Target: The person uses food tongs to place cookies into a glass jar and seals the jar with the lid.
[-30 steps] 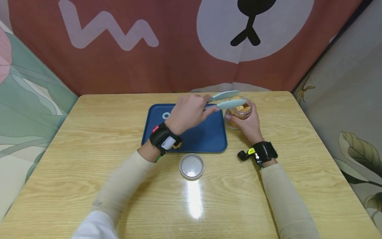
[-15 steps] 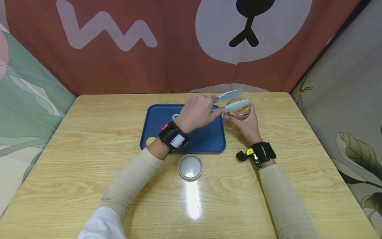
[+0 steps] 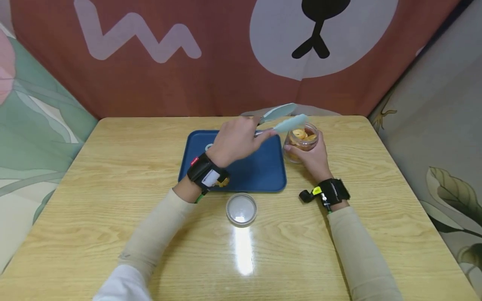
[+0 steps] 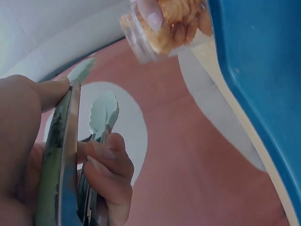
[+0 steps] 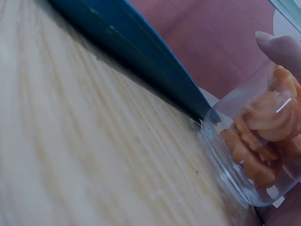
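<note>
My left hand grips a pair of tongs with pale blue scalloped tips. The tips stand spread apart, with nothing between them, above and left of the jar's mouth. A clear jar stands beside the tray's right edge, held by my right hand around its side. Piped golden cookies fill part of the jar, and its mouth is uncovered. In the left wrist view a thumb lies against the jar wall.
A blue tray lies under the left hand. Part of a cookie shows on it beside the wrist strap; the forearm covers the tray's lower left. A round clear lid lies on the wooden table before the tray. A printed cloth hangs behind.
The left hand and tongs went right over the jar, then came back left and up, uncovering more of the cookies. The right hand and jar stayed in place.
</note>
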The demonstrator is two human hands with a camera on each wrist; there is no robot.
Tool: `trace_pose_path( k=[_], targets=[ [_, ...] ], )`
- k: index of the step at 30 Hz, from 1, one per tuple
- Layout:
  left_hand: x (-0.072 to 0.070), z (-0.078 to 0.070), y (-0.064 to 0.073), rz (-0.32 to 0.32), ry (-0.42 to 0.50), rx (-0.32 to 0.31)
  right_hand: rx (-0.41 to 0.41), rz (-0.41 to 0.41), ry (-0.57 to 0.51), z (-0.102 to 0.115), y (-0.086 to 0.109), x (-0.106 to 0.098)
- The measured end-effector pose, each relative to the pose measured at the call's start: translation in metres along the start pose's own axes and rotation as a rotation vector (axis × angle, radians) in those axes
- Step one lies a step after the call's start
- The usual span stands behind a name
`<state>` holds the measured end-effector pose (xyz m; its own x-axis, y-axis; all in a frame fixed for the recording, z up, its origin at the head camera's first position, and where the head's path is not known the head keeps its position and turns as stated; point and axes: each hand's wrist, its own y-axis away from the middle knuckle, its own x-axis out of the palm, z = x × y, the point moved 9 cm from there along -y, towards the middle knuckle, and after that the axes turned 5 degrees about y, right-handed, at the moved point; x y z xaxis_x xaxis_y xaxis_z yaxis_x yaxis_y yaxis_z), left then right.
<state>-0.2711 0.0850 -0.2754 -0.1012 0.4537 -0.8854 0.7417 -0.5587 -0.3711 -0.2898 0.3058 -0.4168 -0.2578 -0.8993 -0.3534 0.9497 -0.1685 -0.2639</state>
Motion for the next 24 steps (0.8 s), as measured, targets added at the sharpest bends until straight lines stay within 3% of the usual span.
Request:
trace_pose_path(
  k=[10, 17, 20, 24],
  targets=[
    [-0.028, 0.015, 0.027, -0.004, -0.015, -0.05, 0.013, 0.011, 0.006, -0.004, -0.001, 0.0],
    [-0.06, 0.023, 0.044, -0.092, -0.018, -0.001, 0.01, 0.004, 0.009, -0.002, -0.003, -0.002],
    [-0.067, 0.028, 0.055, -0.073, -0.029, 0.007, 0.017, 0.004, 0.007, -0.003, -0.002, -0.001],
    [-0.065, 0.036, 0.076, 0.001, -0.048, 0.009, 0.024, 0.007, 0.011, -0.002, 0.0, -0.002]
  ],
)
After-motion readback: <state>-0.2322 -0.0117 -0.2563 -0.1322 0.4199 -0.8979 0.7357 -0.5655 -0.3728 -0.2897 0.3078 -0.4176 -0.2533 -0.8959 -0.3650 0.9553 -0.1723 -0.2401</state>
